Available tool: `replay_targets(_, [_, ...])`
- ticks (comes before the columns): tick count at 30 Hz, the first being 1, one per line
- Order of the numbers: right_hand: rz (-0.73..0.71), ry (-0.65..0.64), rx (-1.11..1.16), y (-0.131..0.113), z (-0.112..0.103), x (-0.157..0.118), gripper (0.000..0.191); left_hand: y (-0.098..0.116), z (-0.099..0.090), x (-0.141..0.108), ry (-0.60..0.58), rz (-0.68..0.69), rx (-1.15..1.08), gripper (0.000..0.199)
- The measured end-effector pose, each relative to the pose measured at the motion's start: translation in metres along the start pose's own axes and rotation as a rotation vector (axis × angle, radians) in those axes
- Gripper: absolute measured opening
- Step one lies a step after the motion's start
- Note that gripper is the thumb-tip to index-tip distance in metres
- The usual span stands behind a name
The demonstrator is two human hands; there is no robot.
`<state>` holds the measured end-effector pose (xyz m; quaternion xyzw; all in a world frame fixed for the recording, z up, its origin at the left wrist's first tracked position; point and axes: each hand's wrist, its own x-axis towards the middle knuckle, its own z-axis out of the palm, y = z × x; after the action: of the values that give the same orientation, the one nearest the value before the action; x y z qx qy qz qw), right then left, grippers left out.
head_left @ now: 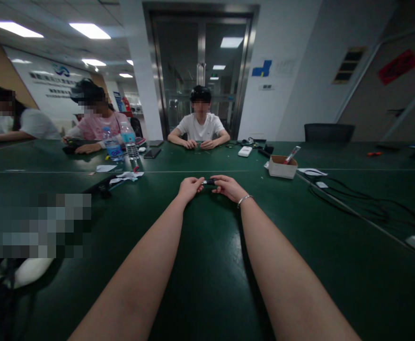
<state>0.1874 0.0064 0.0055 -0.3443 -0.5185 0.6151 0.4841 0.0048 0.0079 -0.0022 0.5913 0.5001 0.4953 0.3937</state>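
Observation:
Both my arms stretch forward over the dark green table (207,265). Between my hands is a short, slim black-and-silver rod (209,182), lying roughly level just above the tabletop; its exact kind is too small to make out. My left hand (190,189) pinches its silver end between thumb and fingers. The black end is held by the closed fingers of my right hand (230,188), which has a silver bangle (244,201) at the wrist. Fingers cover part of both ends.
Opposite sits a person in white (202,125), hands on the table; two more people are at the left. Water bottles (129,142) and a phone (152,153) stand left of centre. A small box (282,167) and black cables (356,201) lie to the right.

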Motion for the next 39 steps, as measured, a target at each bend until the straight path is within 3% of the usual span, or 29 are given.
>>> replay_targets(39, [-0.018, -0.052, 0.008, -0.002, -0.0005, -0.0022, 0.026, 0.0003, -0.0023, 0.0, 0.042, 0.028, 0.168, 0.043])
